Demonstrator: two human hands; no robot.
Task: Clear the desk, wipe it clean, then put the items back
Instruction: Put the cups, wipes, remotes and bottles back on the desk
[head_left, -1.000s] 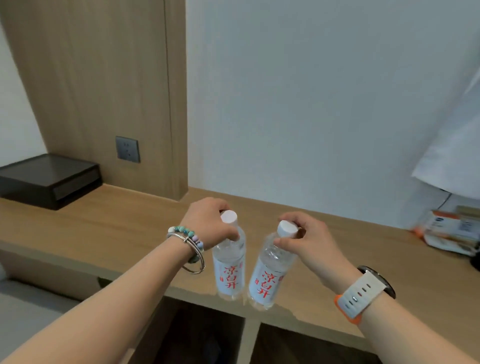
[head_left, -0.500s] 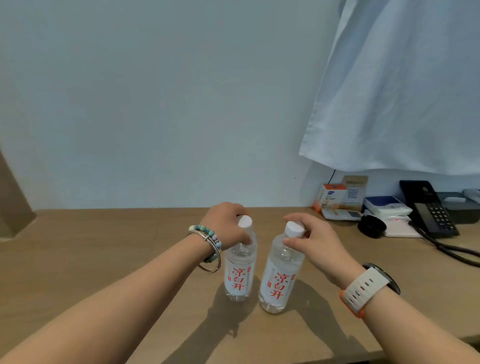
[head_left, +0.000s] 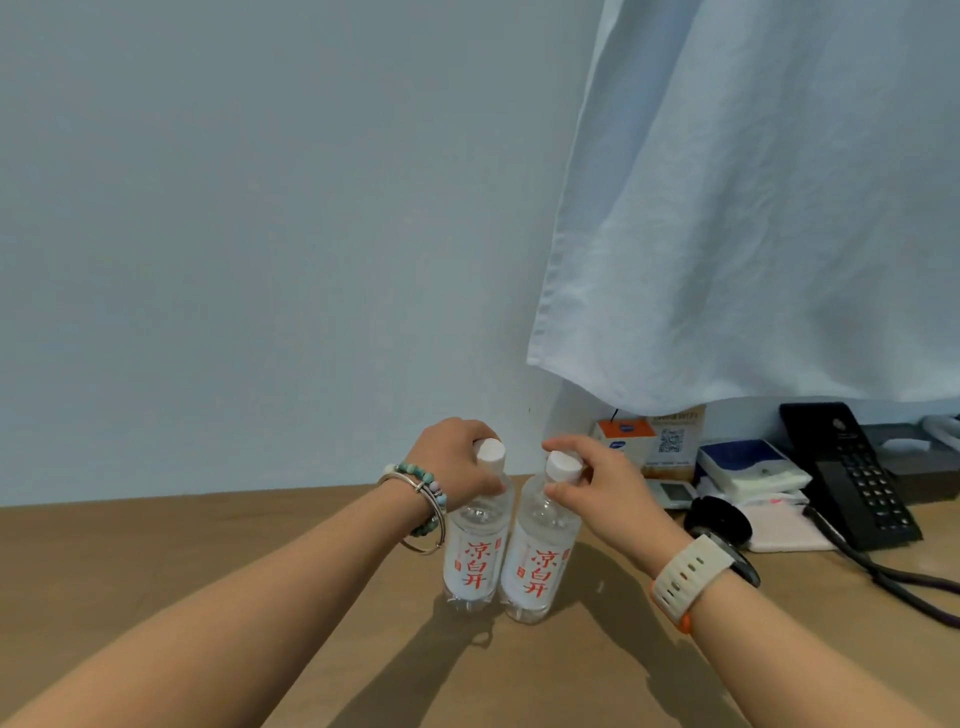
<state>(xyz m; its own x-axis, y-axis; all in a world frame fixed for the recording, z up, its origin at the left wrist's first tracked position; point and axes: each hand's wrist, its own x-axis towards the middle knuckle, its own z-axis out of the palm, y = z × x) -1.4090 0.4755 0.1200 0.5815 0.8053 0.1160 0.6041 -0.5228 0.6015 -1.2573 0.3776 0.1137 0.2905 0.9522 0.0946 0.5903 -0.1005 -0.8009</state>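
My left hand and right hand each grip the neck of a water bottle at lower centre of the frame, fingers curled just under the white caps. The left water bottle and the right water bottle, both clear with white labels and red characters, stand upright side by side on the wooden desk. They stand so close that I cannot tell whether they touch. Beaded bracelets and a metal bangle circle my left wrist; a watch with a pale strap sits on my right.

At right of the frame, along the back of the desk, lie an orange-and-white box, a card with a QR code, a blue-and-white tissue pack, a round black object and a black corded telephone. A white cloth hangs over them from the upper right. A plain pale wall fills the upper left.
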